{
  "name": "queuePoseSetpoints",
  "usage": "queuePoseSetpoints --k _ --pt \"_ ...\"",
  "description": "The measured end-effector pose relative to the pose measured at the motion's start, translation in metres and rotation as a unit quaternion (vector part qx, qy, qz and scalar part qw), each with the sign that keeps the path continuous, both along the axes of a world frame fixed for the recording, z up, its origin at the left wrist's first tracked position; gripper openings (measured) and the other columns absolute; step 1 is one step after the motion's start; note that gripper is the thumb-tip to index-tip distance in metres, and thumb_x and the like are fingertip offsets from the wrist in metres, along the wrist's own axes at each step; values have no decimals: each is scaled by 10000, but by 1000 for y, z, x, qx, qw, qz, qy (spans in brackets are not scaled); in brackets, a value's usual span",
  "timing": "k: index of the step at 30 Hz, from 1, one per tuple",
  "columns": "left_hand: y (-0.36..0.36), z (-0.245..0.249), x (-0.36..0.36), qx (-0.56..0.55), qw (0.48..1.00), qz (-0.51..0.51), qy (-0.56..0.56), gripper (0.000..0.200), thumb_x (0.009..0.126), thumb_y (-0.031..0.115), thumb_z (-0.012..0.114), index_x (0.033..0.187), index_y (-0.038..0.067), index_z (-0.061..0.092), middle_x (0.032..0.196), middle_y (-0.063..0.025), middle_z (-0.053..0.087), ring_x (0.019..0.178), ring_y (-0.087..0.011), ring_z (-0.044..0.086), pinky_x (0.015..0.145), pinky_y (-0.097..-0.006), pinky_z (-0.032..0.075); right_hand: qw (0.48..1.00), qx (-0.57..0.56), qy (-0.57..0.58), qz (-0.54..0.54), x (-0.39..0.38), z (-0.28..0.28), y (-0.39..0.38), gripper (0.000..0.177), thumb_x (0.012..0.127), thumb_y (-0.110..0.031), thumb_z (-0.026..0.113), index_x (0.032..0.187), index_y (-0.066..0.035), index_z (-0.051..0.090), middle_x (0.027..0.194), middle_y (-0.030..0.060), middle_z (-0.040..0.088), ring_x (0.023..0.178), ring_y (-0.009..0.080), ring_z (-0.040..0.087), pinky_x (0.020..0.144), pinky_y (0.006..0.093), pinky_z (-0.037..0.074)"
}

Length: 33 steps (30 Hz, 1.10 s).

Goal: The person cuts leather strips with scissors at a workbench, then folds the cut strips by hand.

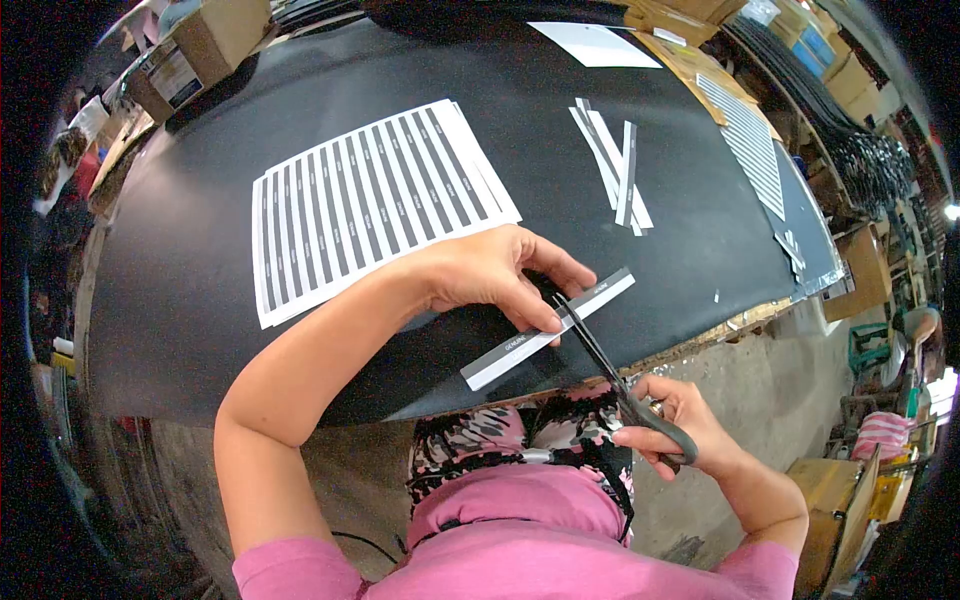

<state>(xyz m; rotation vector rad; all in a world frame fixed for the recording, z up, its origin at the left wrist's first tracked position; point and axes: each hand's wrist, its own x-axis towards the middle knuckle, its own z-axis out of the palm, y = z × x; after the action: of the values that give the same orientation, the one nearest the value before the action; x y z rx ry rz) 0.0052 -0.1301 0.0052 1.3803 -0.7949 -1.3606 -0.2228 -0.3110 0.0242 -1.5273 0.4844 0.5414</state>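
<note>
Between the thumb and fingers of my left hand (510,280) is a black-and-white paper strip (500,362) with small white print on its dark half. My right hand (675,425) grips black-handled scissors (612,375), fingers through the loops. The scissor blades reach up to the strip and cross it near its middle, close beside my left fingertips. Beyond my left wrist lies a stack of striped sheets (375,195), printed with black and white bands. Several cut strips (625,175) lie crossed over one another farther back on the right.
The table has a black top (200,240). A white sheet (595,45) lies at its far edge, and another striped sheet (745,140) rests on cardboard at the right. Small scraps (790,252) sit near the right corner. A cardboard box (205,55) stands at the back left.
</note>
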Motion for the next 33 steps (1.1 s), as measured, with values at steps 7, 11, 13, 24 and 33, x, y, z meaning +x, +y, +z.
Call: queuePoseSetpoints --k 7,11,13,24,33 --pt "2 11 -6 43 993 94 -54 500 764 187 785 1191 -3 608 997 -98 666 679 -103 620 615 -232 522 999 32 -14 -24 -1 2 -5 302 788 -146 774 919 -25 531 575 33 589 360 78 501 296 226 342" --pt "2 13 -11 86 991 93 -50 312 808 239 749 953 -32 694 807 -97 703 676 -140 667 587 -240 533 999 -8 -30 -32 -2 -3 -3 320 786 -154 777 928 -24 522 582 43 598 359 82 501 297 231 344" --pt "1 13 -15 65 993 99 -13 290 824 217 728 897 -59 676 838 -152 702 712 -196 705 619 -259 557 998 -12 -38 -40 0 -3 1 334 787 -156 777 946 -23 515 572 38 588 358 87 502 296 234 340" --pt "-2 9 -17 48 986 145 63 228 820 149 710 900 -61 668 821 -170 693 707 -192 701 632 -254 565 997 4 -64 -49 6 -4 8 349 784 -164 782 893 -5 491 548 37 567 362 90 500 299 234 335" --pt "-3 4 -21 52 985 134 96 206 836 151 701 899 -43 670 815 -133 698 695 -176 692 637 -264 564 997 -28 -70 -28 19 -5 9 390 771 -244 798 854 -15 494 509 43 546 354 93 490 303 238 329"
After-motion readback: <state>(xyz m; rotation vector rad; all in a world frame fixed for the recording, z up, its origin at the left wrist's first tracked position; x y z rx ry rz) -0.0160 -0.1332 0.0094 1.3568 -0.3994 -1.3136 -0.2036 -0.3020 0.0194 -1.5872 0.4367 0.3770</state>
